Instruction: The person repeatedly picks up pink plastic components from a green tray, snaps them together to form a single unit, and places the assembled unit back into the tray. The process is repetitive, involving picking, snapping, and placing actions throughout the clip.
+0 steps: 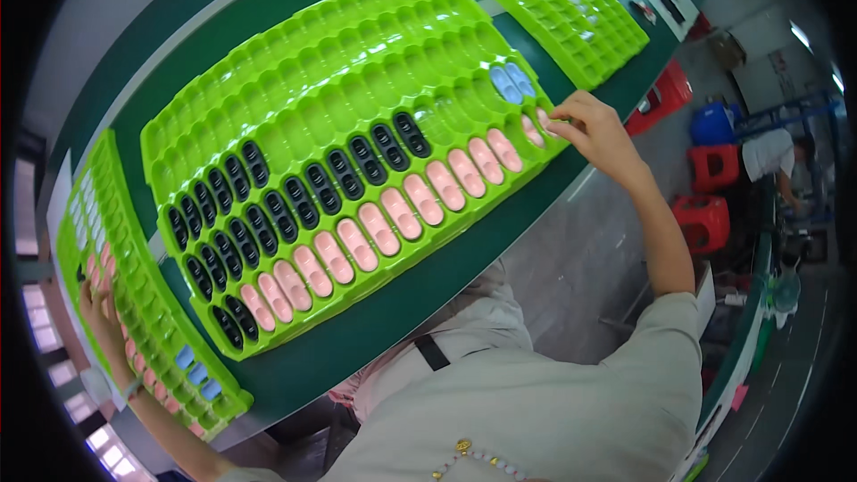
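On the green tray in the middle, the right hand pinches a pink piece at the right end, fingers together around it. The left hand rests with spread fingers on pink pieces in the left tray.
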`<state>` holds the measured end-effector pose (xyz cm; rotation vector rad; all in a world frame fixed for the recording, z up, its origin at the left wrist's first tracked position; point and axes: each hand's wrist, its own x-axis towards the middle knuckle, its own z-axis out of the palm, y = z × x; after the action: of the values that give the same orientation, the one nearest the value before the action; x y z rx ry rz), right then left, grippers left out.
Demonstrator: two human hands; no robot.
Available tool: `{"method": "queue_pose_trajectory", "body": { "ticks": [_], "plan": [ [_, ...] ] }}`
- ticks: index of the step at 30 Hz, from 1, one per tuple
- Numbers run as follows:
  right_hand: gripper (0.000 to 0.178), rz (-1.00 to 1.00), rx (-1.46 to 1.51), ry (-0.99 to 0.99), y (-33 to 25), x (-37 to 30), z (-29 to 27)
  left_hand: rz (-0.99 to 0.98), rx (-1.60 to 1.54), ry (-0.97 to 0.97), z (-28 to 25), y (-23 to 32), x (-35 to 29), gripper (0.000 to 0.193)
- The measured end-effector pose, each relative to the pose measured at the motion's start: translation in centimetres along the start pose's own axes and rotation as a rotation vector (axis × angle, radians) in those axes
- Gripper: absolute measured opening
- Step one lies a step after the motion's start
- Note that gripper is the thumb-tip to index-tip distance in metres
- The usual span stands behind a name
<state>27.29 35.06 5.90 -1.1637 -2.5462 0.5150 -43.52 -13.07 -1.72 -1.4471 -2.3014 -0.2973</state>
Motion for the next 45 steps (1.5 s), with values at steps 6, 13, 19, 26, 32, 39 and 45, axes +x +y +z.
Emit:
{"method": "queue_pose_trajectory", "body": {
  "ticks": [6,13,19,26,32,39,45],
  "plan": [
    [0.025,0.286,-0.190,-0.121,0.4,-0.5,2.8,-0.404,-0.847,-0.275,-8.0,15.8,0.9,0.009],
    [0.031,0.314,-0.219,0.008,-0.8,-0.9,5.7,-0.580,-1.588,-0.729,-9.2,38.2,-5.0,0.050],
    [0.023,0.347,-0.033,0.194,0.7,-0.9,6.0,-0.633,-1.831,-1.014,-5.4,47.0,-3.9,0.055],
    [0.018,0.270,-0.104,0.168,0.1,-1.3,6.3,-0.622,-1.938,-1.103,-5.2,50.1,-1.0,0.042],
    [0.018,0.358,0.032,0.183,0.2,-0.8,6.1,-0.693,-2.153,-1.090,-4.7,50.9,-0.2,0.054],
    [0.023,0.264,0.902,0.107,-6.6,-3.6,2.9,-0.755,-2.105,-0.912,-4.4,52.5,0.1,0.023],
    [0.023,0.290,1.038,-0.231,-13.2,-7.4,5.2,-0.776,-2.053,-0.836,-5.5,53.9,2.3,0.020]
  ]
}}
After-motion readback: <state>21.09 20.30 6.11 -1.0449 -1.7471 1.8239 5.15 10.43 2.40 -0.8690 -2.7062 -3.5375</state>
